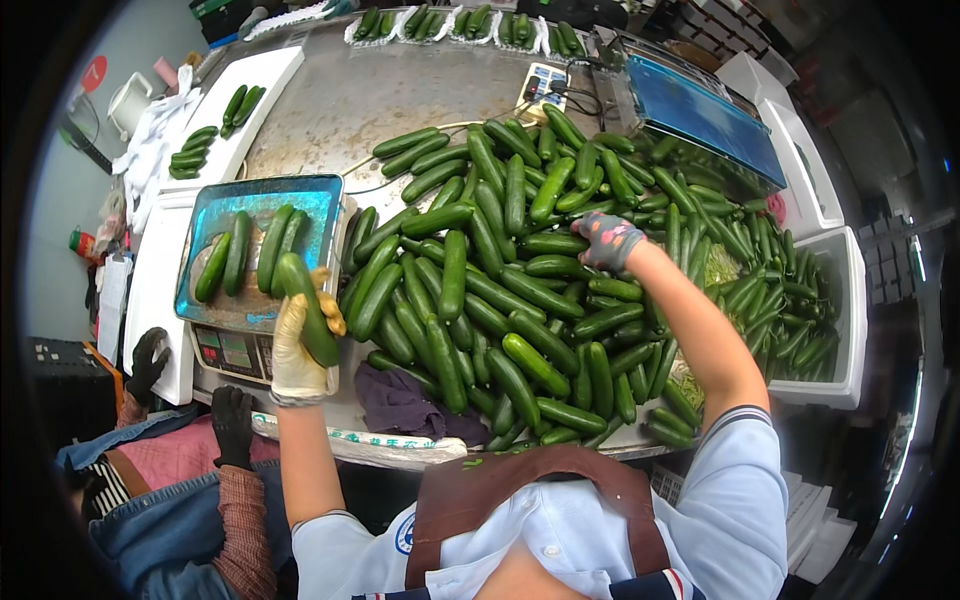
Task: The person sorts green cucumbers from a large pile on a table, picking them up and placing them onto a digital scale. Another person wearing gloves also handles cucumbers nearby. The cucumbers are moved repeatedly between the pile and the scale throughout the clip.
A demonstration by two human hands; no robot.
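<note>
My left hand [304, 337], in a pale yellow rubber-coated glove, grips a green cucumber [307, 307] at the near right corner of a digital scale. Several cucumbers lie on the scale's blue metal tray [259, 184]. My right hand [609, 240], in a grey patterned glove, reaches onto the large pile of cucumbers [517, 289]; its fingertips touch the pile, and whether they grip a cucumber cannot be told. The scale's keypad and display [232, 352] face the table's near edge.
A co-worker's black-gloved hands [232, 424] are at the lower left. White foam boards [161, 300] lie left of the scale. A power strip [544, 86], netted cucumber packs [427, 24], a second blue-topped scale [697, 112] and a foam box [847, 322] surround the pile. A purple cloth [401, 397] lies in front.
</note>
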